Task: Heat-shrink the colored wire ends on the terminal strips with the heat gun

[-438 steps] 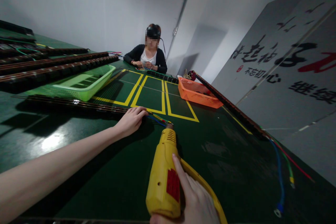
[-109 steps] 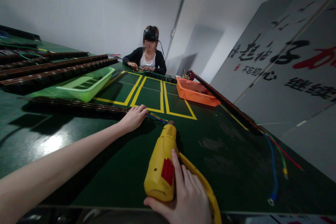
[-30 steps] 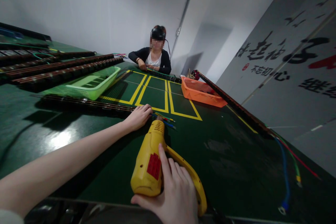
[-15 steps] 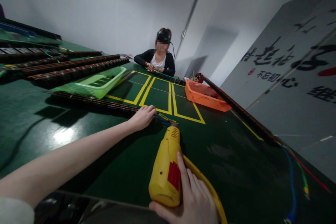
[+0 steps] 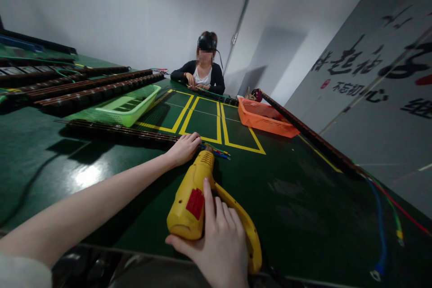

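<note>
My right hand [image 5: 219,234] is wrapped around a yellow heat gun [image 5: 187,202] with a red label. Its metal nozzle [image 5: 209,148] points away from me, close to a bundle of coloured wires [image 5: 219,151]. Blue, green, yellow and red show in the bundle, and small metal lugs tip some wires. My left hand [image 5: 185,147] is closed over the end of a long dark strip with copper-coloured bars [image 5: 128,133], where the wires come out. Its fingertips are partly hidden, and the strip lies on the green table.
A light green basket [image 5: 130,117] stands behind the strip, with more dark strips [image 5: 97,90] at left. An orange basket [image 5: 266,121] is at the right, beside a leaning strip [image 5: 313,144] with dangling wires. Across the green table [image 5: 286,216] sits a person [image 5: 202,69].
My right hand has moved the heat gun left and slightly away from me, bringing its nozzle nearer my left hand. More of the wire ends now show. My left hand stays in place.
</note>
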The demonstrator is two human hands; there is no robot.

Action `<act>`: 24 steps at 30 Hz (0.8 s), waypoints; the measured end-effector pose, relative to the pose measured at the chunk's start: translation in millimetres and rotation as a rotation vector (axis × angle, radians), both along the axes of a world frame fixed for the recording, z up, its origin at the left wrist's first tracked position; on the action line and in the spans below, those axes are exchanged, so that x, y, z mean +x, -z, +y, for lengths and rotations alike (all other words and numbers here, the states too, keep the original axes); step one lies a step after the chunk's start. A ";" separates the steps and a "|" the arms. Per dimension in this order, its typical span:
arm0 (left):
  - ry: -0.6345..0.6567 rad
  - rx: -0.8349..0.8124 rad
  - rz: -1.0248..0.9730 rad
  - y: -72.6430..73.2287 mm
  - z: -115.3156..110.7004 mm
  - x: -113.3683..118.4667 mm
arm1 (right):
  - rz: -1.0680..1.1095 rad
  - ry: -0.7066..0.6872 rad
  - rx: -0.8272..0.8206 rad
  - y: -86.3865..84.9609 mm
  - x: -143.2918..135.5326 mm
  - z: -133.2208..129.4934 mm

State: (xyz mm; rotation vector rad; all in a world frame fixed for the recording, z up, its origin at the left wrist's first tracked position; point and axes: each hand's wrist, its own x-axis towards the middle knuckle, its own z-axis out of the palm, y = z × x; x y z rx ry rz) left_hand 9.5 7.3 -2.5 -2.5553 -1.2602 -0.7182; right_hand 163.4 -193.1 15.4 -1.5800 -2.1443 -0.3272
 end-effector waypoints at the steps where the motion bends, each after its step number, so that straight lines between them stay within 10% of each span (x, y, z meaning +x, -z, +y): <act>1: 0.004 0.000 -0.003 0.4 0.6 -0.3 | 0.009 0.002 -0.009 1.0 -1.8 0.4; 24: 0.043 -0.112 -0.058 -14.2 2.3 -1.6 | 0.006 0.045 -0.056 -1.2 58.4 -15.6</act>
